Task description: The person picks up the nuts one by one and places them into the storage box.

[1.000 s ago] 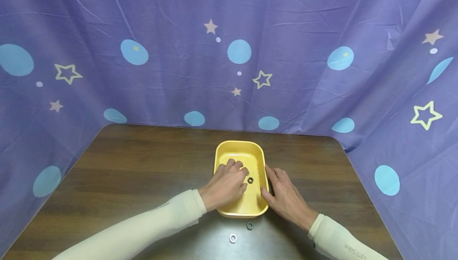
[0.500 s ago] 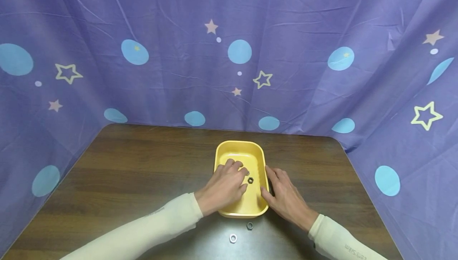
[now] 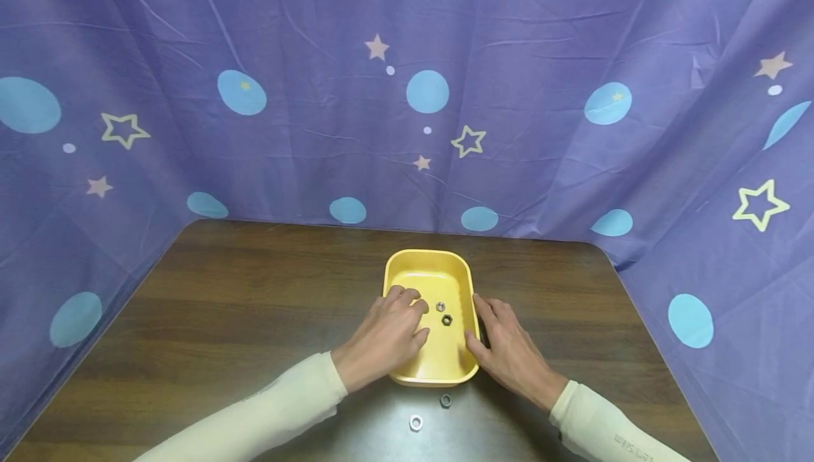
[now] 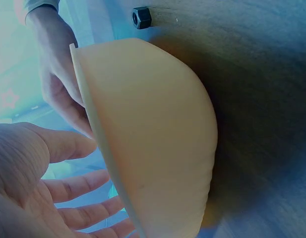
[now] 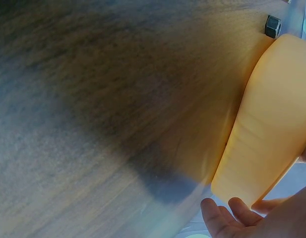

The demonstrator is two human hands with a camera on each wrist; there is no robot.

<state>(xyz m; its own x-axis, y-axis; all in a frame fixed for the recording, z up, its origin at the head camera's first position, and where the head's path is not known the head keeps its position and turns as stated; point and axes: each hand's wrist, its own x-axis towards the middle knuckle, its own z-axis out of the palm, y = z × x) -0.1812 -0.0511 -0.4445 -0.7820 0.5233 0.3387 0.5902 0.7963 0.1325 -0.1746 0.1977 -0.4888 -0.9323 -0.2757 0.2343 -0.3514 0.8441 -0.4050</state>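
Note:
A yellow tray [image 3: 427,381] stands on the table, with a silver nut [image 3: 441,306] and a dark nut [image 3: 447,320] lying on its floor. Over the tray's left side hovers my left hand [image 3: 389,335], its fingers loosely bent and apart from both nuts. The left wrist view shows nothing between its thumb and fingers [image 4: 76,186]. My right hand [image 3: 511,352] holds the tray's right wall, thumb at the rim and fingers along the outside. Two more nuts lie in front of the tray on the table: a dark one [image 3: 446,400] and a silver one [image 3: 416,423].
The brown wooden table [image 3: 273,292] extends to both sides of the tray. A purple curtain [image 3: 305,130] printed with stars and blue spots encloses the back and sides.
My left hand has drawn back to the left, and the silver nut in the tray, mostly covered by its fingers before, is now in plain sight. My right hand has stayed in place.

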